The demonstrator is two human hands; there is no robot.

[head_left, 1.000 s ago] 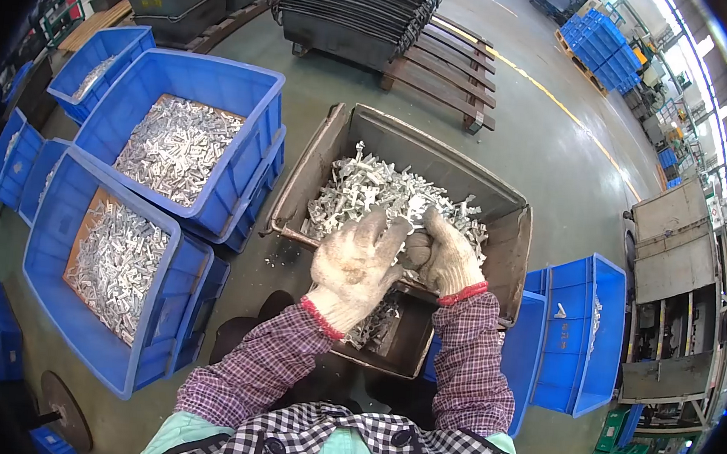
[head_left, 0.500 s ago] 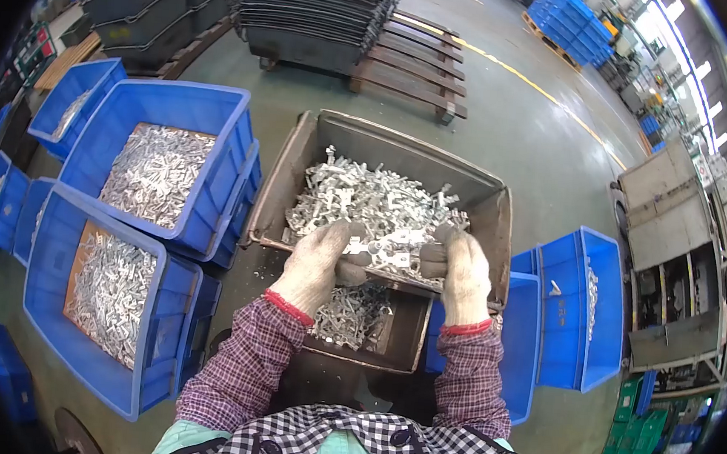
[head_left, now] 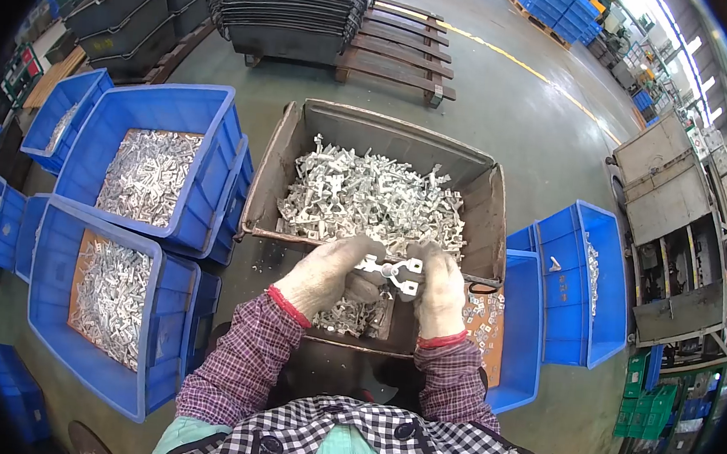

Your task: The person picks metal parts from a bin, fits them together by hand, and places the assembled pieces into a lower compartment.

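Note:
Between my two gloved hands is a small silvery metal part (head_left: pixel 392 272) with flat, holed ends and a round middle. My left hand (head_left: pixel 330 276) is closed, its fingers on the part's left end. My right hand (head_left: pixel 439 294) pinches the right side of the part. Just beyond both hands stands a worn grey bin (head_left: pixel 488 211), with a heap of similar metal parts (head_left: pixel 374 195) in it. Below my hands, a lower dark tray with more metal parts (head_left: pixel 352 314) is partly hidden by the left hand.
Blue crates (head_left: pixel 215 160) holding metal parts are stacked on the left. More blue crates (head_left: pixel 576 286) stand on the right, one with small flat pieces on a brown base. A wooden pallet (head_left: pixel 398 55) and stacked dark bins (head_left: pixel 290 16) lie ahead.
My hands have come closer together and back from the heap, toward my body. A metal part now shows between them. The view has shifted slightly.

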